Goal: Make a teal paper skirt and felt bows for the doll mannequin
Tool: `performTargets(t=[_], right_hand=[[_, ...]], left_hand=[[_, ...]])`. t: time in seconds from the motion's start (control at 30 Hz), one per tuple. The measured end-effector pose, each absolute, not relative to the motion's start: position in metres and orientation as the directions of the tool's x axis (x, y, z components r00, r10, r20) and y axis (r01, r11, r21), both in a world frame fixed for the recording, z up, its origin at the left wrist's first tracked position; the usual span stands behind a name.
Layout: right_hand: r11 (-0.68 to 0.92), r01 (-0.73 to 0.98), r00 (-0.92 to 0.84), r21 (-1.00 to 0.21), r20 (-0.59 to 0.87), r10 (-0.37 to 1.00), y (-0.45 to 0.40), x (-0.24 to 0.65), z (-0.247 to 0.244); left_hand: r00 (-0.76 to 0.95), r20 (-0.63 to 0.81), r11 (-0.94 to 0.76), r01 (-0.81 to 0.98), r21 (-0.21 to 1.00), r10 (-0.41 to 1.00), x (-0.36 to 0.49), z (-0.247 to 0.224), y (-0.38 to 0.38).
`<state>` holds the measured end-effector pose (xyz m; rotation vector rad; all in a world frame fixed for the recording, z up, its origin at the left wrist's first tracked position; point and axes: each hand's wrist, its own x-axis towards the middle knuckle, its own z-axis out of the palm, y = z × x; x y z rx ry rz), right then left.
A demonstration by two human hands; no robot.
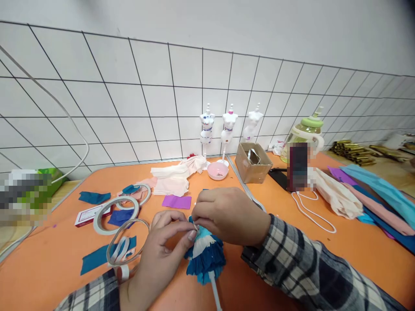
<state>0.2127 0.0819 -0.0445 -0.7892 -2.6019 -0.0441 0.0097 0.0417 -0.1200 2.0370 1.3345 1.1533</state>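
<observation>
A small ruffled dress (207, 258) in blue, white and light blue sits on a form with a white stand pole (215, 290), tilted toward me. My left hand (165, 246) is closed at the dress's upper left, its thumb and index finger pinching near a thin pale strip. From the right, my right hand (227, 216) bends over the top of the dress with its fingers pinched together by the same spot. Its fingertips partly hide what they hold. The form's upper part is covered by both hands.
Tape rolls (97, 219) and blue paper pieces (94, 198) lie left. Behind are a purple piece (177, 201), pink bowl (218, 171), several white mannequins (229, 125) and a cardboard box (253, 166). A phone (297, 166), jug (303, 134) and folded crepe paper (382, 194) occupy the right.
</observation>
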Motion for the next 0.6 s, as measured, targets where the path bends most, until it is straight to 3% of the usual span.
performTargets(t=[0.13,0.27,0.6], right_hand=[[0.823,0.565,-0.722,-0.057,0.449,0.527,0.08,0.206,-0.054],[0.791,0.611,-0.684,-0.023,0.488,0.543,0.079,0.201,-0.064],[0.762,0.641,-0.616,-0.09,0.533,0.58,0.074,0.197,-0.079]], left_hand=[[0.172,0.4,-0.432,0.469,0.77,0.9,0.006,-0.118,0.044],[0.16,0.426,-0.442,0.522,0.729,0.891,0.006,-0.12,0.046],[0.113,0.463,-0.432,0.598,0.675,0.879,0.009,-0.123,0.048]])
